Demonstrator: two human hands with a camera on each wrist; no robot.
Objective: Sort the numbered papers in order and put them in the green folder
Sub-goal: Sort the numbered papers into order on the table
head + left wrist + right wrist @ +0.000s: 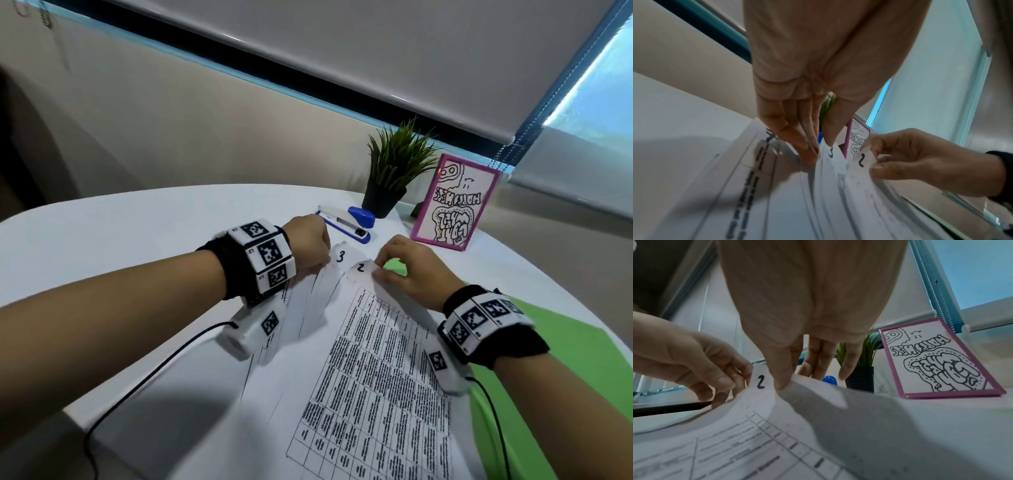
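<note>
Two hands work a fanned stack of numbered papers [370, 359] on the white desk [137, 222]. The left hand [306, 245] pinches the far corner of the sheet marked 3 [340, 256]; the right hand [412, 270] pinches the sheet marked 2 [360, 268]. Beneath and to the right lies the green folder [582, 346], beside a blue stapler [349, 221].
</note>
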